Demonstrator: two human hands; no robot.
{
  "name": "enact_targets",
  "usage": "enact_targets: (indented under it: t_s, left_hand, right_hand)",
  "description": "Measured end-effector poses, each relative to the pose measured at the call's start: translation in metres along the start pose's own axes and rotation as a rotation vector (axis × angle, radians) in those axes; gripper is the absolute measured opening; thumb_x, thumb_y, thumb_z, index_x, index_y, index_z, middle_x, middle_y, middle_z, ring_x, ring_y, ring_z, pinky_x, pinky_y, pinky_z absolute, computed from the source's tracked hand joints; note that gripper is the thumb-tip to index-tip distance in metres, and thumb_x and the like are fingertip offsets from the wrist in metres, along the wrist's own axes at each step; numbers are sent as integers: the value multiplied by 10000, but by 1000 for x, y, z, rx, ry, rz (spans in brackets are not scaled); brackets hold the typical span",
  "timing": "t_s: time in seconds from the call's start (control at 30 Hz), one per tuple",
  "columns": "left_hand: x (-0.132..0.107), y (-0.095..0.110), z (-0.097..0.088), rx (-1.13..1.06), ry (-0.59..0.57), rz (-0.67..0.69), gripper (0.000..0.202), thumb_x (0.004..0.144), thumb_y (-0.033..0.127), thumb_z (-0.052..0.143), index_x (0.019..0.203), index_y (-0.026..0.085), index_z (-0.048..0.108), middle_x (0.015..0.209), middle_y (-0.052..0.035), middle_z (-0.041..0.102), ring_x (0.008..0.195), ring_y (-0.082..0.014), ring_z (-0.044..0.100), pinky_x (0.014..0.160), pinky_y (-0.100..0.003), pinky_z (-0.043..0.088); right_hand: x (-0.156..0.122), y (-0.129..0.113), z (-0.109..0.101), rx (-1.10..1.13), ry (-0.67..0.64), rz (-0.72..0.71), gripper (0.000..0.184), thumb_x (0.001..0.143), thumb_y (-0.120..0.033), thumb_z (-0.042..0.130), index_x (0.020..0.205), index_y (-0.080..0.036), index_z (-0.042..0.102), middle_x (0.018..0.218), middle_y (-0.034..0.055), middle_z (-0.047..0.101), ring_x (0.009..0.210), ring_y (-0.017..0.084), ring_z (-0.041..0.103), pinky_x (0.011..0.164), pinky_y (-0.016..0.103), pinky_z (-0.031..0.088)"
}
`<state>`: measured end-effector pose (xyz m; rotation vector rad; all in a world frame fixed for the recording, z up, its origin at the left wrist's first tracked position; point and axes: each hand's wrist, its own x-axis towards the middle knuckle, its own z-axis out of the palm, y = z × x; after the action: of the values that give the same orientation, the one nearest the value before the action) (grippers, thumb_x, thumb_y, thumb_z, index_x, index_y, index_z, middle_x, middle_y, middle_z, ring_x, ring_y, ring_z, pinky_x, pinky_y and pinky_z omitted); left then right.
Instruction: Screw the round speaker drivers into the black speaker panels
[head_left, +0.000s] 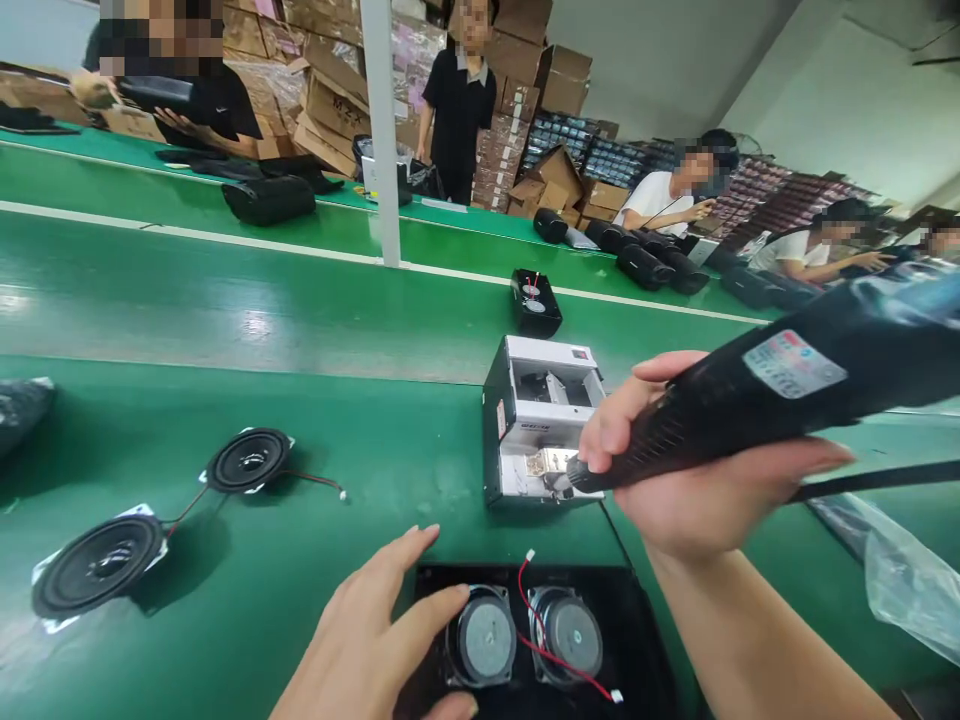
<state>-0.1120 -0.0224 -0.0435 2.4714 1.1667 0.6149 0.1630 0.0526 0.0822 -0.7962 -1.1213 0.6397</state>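
Right-hand fingers (607, 430) curl around a black electric tool (787, 400), its tip at a white metal box (540, 385). Left-hand fingers (397, 570) spread beside two fitted speakers (486, 637) in a black panel (637, 620); two loose speakers (97, 565) lie left of the panel.

Right edge of frame: black handheld tool (787, 385) runs out of picture, far end cut off. Sticker (793, 363) on its side too blurred to read (not one word legible). Bottom edge crops the black panel (637, 620) and the left hand (367, 625), one digit lost below the frame, another overlapping the rim of a round speaker (486, 638). Right hand (697, 450) hides part of the white housing (540, 420). Far right: stacked packs (772, 215), too small to identify.
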Motion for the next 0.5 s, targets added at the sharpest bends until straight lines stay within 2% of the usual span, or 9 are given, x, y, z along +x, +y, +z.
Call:
enact_targets:
  t_s: [0.13,0.23,0.33,0.43,0.5]
  left_hand:
    - [18,8,-16,26,-176,-20,675,802,261,899,1435,396,708,1710,-110,514,1481,-412,596,1140,-585,592]
    - [35,18,-23,27,-289,-77,681,743,269,954,1384,382,755,1670,-118,564,1465,-427,603,1168,-628,559]
    - [51,28,-28,32,-370,-113,649,741,282,959,1357,377,779,1668,-121,569,1489,-434,576,1204,-645,517]
    - [63,35,-33,62,-484,-149,577,751,274,938,1310,344,812,1676,-146,555,1514,-468,542,1218,-681,482]
    - [68,39,-34,88,-533,-156,554,746,258,928,1287,320,824,1681,-157,547,1523,-485,527,1230,-695,458]
  right_hand:
    - [-2,6,-1,-63,23,10,825,799,-988,605,1113,-230,694,532,-36,635,372,199,524,343,327,398]
    - [-5,0,-5,-58,12,-4,845,843,-996,521,1170,-237,698,526,-34,632,354,195,507,316,325,403]
    - [-12,-15,-14,-19,-6,23,721,928,-900,550,1213,-267,747,564,-8,675,392,192,545,379,328,462]
    - [-17,-32,-25,-15,-57,37,537,1006,-761,598,1236,-308,772,639,19,714,477,220,596,495,383,515]
    - [-16,-38,-27,-45,-99,5,482,1016,-715,626,1254,-319,761,680,22,734,511,234,618,552,417,534]
